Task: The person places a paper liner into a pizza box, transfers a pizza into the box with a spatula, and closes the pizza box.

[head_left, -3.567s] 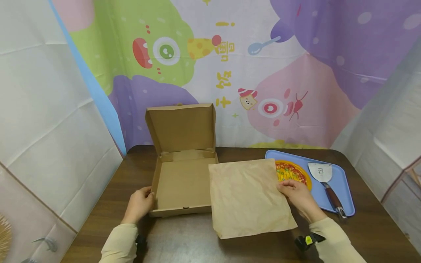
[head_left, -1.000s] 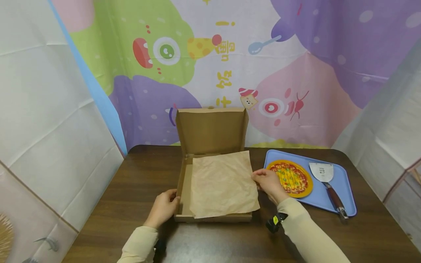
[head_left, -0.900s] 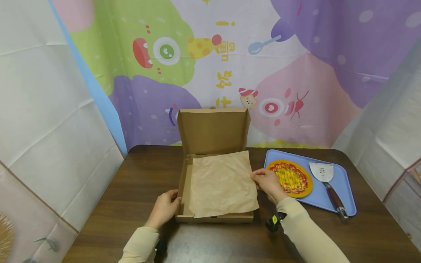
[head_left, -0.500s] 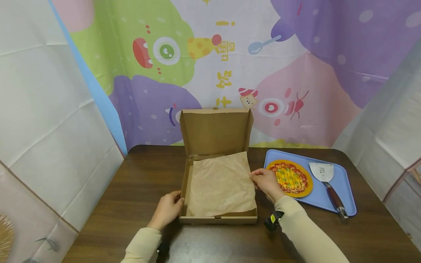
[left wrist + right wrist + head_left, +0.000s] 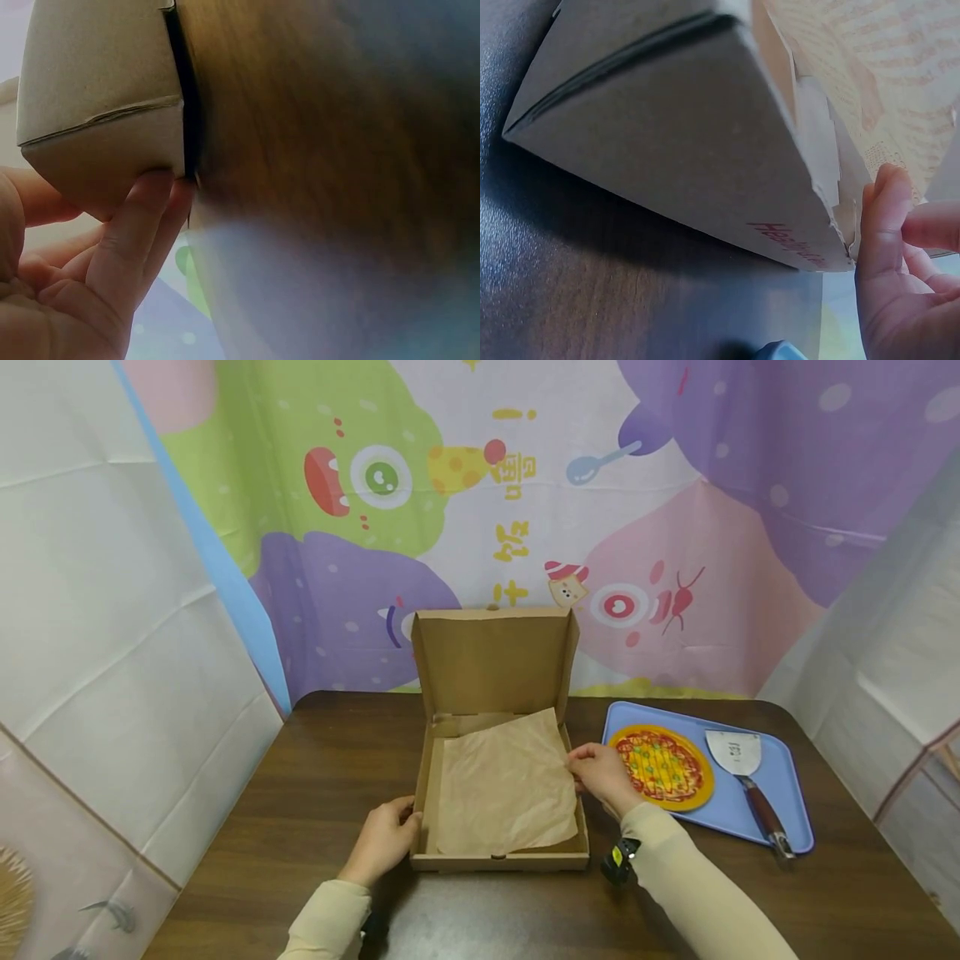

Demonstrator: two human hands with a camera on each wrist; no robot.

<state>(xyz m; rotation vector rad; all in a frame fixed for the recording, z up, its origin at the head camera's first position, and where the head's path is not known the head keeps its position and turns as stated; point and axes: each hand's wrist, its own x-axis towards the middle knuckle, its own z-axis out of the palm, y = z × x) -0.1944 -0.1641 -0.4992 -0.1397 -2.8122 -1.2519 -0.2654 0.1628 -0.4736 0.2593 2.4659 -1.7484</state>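
A brown cardboard pizza box (image 5: 495, 664) stands with its lid raised. A square of brown paper (image 5: 502, 789) lies over the inside of its base, slightly askew, with its far right corner lifted towards the back. My left hand (image 5: 382, 839) holds the box's left wall near the front; in the left wrist view its fingers (image 5: 131, 232) press against the cardboard. My right hand (image 5: 606, 777) pinches the paper's right edge just at the box's right wall. Printed patterns show on the paper (image 5: 900, 75) in the right wrist view, beside my right hand (image 5: 907, 262).
A blue tray (image 5: 716, 814) stands right of the box, bearing a pizza (image 5: 660, 768) with an orange rim and a wide metal spatula (image 5: 757, 793) with a dark handle. Behind the wooden table (image 5: 300, 793) hangs a cartoon-printed curtain (image 5: 480, 527).
The box has slid right under my left hand. My right hand has brought the paper left and down into the box, uncovering the pizza. Lately the paper has sunk lower between the walls.
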